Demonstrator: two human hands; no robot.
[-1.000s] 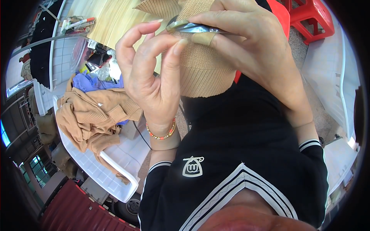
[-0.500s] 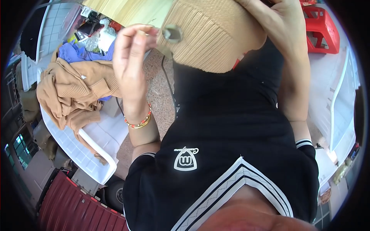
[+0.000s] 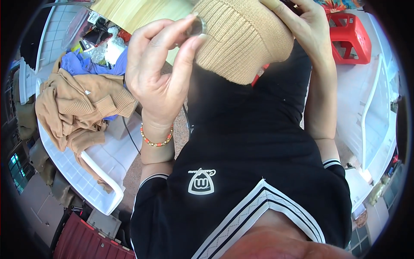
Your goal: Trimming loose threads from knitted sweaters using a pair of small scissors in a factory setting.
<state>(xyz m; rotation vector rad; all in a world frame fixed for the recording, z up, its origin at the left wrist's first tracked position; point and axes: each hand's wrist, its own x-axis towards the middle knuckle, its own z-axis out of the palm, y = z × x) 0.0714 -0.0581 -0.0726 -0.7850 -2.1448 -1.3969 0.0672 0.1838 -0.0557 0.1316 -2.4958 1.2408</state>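
Note:
A tan ribbed knit piece (image 3: 246, 43) is stretched out above my lap, its lower edge curved. My right hand (image 3: 302, 26) grips it at the upper right, thumb along its edge; some of the fingers are hidden. At its left side my left hand (image 3: 159, 69) is raised, with thumb and forefinger closed around a small round grey, shiny thing (image 3: 197, 26). This thing lies against the ribbing, and I cannot make out its kind. A bit of red (image 3: 260, 73) shows under the knit's lower edge.
To the left, tan knit garments (image 3: 77, 103) and a purple-blue cloth (image 3: 88, 62) hang over a white plastic bin (image 3: 103, 203). A light wooden tabletop (image 3: 125, 13) lies ahead. A red stool (image 3: 351, 39) and another white bin (image 3: 366, 116) stand to the right. A black cable (image 3: 129, 134) hangs at left.
My left hand has come up and turned, its thumb and forefinger now closing around the round grey thing. The knit piece has shifted slightly, its ribbing turned more upright.

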